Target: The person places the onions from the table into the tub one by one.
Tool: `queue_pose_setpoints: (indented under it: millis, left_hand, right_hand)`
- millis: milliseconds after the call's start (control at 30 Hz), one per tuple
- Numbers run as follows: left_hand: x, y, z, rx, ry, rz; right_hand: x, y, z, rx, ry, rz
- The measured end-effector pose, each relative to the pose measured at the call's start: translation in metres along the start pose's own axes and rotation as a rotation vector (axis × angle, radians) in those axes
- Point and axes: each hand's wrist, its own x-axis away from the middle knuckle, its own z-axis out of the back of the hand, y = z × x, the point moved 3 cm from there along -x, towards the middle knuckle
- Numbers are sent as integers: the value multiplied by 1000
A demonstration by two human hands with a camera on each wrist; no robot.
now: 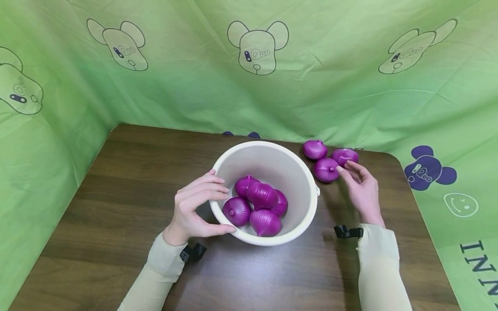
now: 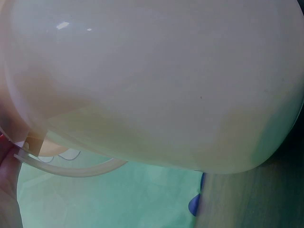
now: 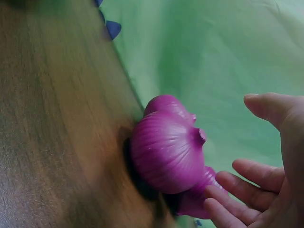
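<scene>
A white bucket (image 1: 268, 239) stands upright on the table with several purple onions (image 1: 262, 195) inside. My left hand (image 1: 194, 209) holds its left rim, fingers over the edge and thumb along the near side. The bucket's outer wall (image 2: 156, 85) fills most of the left wrist view. To the right of the bucket, three loose purple onions lie close together: a near one (image 1: 326, 170), a back-left one (image 1: 315, 150) and a back-right one (image 1: 345, 156). Beside them is my right hand (image 1: 362, 190), its fingers spread apart from the thumb. In the right wrist view nothing is gripped; fingertips are close to an onion (image 3: 168, 152).
The brown wooden table (image 1: 128, 185) ends at the back against a green printed curtain (image 1: 186, 86). A pale bucket handle (image 2: 80, 169) hangs by the bucket in the left wrist view. Each wrist wears a black strap.
</scene>
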Motion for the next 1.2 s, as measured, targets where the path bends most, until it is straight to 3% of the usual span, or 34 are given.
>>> queue_pose_setpoints:
  millis: [233,500,1200]
  left_hand:
    - [0,-1,0,0,-1,-1]
    - [-1,-1,0,0,-1,0]
    - [-1,-1,0,0,-10,5]
  right_hand:
    - [-8,10,-4,66,-14,-67]
    - [-14,14,-8,48,11,-145]
    - [-21,16,-22,48,-39,-186]
